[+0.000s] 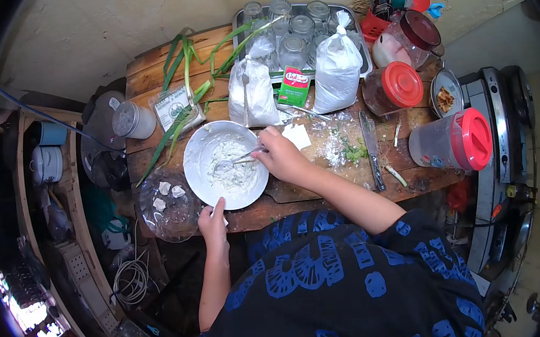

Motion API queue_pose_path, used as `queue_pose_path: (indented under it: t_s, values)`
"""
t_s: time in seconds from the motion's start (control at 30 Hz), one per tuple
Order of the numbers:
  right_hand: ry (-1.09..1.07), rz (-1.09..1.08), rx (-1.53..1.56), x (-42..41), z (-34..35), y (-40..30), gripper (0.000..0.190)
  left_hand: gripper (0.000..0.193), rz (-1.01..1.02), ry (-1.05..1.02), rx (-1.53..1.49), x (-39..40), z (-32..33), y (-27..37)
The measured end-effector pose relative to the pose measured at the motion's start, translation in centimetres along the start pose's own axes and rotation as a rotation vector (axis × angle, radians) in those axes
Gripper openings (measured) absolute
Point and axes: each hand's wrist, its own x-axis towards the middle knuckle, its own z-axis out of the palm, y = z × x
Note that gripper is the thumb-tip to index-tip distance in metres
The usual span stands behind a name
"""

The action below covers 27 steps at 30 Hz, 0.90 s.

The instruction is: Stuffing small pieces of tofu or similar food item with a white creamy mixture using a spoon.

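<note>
A metal spoon (245,157) is held in my right hand (278,154), its tip in a pale, floury mixture with green flecks (232,168). That mixture lies in a white bowl (193,176), tilted slightly in view. My left hand (213,225) grips the bowl's near rim with a finger raised along it. Beside the left palm shows a small white piece (226,220); what it is I cannot tell. Left of the bowl, a clear glass plate (173,226) carries several small folded white dough pieces (178,191). White square sheets (297,135) lie right of the bowl.
Behind the bowl stand two tied bags of white powder (253,94), (336,72), a green seasoning sachet (294,87) and a tray of glass jars (367,64). A knife (373,158) lies rightward on the cutting board (296,192). Spring onions (187,69) and red-lidded containers (472,139) flank these.
</note>
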Motion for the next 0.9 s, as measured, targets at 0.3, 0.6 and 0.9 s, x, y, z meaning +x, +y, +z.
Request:
queue_pose_path:
  t_s: [0.3,0.6,0.9]
  values:
    - [0.213,0.034,0.440,-0.9,0.3,-1.0,0.015,0.017,0.278,-0.014,0.048,0.5,0.5,-1.3]
    - [0.318,-0.319,0.302,-1.6,-0.9,-1.7,0.017,0.017,0.256,-0.011,-0.014,-0.4,1.9,-1.5]
    - [0.268,-0.437,0.507,-4.2,-3.1,-4.0,0.021,0.015,0.121,-0.109,-0.094,-0.4,1.8,-2.1]
